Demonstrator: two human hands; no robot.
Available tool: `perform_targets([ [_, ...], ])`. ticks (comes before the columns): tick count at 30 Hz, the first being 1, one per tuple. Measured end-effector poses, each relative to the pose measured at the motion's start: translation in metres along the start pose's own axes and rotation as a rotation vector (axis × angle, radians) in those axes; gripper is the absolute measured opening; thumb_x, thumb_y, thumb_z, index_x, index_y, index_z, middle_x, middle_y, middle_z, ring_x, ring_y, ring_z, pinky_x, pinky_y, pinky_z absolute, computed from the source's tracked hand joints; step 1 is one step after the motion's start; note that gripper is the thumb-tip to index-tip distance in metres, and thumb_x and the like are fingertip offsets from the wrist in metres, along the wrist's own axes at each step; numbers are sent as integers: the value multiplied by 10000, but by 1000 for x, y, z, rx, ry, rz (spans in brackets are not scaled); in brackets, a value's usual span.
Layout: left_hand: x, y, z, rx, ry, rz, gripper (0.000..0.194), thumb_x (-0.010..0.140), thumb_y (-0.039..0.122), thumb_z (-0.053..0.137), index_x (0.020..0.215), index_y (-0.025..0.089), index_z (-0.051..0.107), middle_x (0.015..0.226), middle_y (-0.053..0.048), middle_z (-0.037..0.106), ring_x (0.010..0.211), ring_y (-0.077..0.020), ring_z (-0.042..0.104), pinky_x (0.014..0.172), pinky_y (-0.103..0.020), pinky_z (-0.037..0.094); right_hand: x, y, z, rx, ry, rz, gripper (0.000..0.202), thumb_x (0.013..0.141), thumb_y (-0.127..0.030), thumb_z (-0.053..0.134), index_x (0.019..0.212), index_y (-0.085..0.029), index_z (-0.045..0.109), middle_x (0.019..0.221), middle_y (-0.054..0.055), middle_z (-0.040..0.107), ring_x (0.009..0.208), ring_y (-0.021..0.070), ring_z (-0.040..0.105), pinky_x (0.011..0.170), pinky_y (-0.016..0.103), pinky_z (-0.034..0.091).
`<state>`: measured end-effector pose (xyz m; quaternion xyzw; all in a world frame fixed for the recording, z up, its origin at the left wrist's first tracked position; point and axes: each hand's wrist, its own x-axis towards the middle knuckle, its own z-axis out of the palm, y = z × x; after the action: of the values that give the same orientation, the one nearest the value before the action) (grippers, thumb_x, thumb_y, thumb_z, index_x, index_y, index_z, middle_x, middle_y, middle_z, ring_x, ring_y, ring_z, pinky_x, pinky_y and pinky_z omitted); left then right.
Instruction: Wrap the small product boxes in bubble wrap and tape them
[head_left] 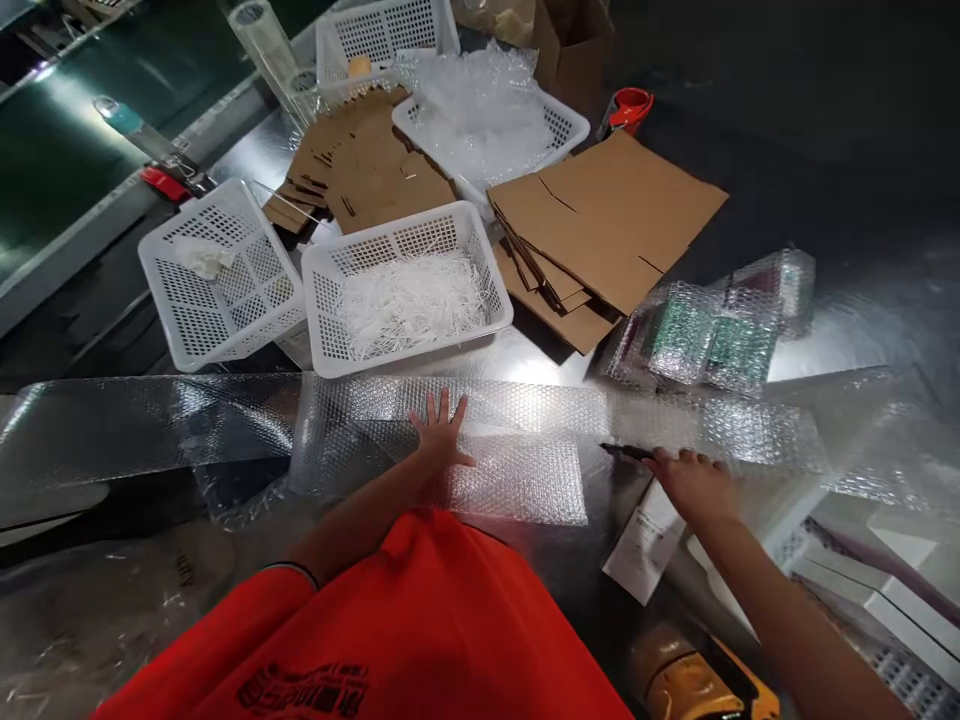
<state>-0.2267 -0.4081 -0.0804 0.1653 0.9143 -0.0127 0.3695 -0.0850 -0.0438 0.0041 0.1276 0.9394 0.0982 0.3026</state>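
Observation:
My left hand lies flat with spread fingers on a sheet of bubble wrap in front of my body. To the right, my right hand is closed around a slim dark blade-like tool. The tool's tip points left, at the right end of the sheet, close to another length of bubble wrap. Whether the tip touches the wrap I cannot tell. Below my right hand lies a white printed paper or box.
Behind the wrap stand a white basket of shredded filler and another white basket. Flat cardboard lies at the back. Bubble-wrapped packs sit to the right. A yellow-and-black object is near my right side.

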Motion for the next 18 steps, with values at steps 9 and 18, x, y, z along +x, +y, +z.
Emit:
perform_targets([
  [9,2,-1,-4,24,44,41,1489,528,741,831,1574,320,-142,1633,-140,-270,1463,-528,-232,1067,-849,85,-80,-91,49,492,-242,356,500,1061,-325,208,1163,-117,650,934,160,731,849,246,726,686,314,488],
  [18,-9,24,-8,278,175,358,1257,679,428,861,1617,319,31,1681,-126,-130,1529,-451,-141,1119,-796,-69,-127,-166,101,561,90,611,499,995,-396,352,1288,-56,571,1193,262,644,1105,357,646,897,452,514],
])
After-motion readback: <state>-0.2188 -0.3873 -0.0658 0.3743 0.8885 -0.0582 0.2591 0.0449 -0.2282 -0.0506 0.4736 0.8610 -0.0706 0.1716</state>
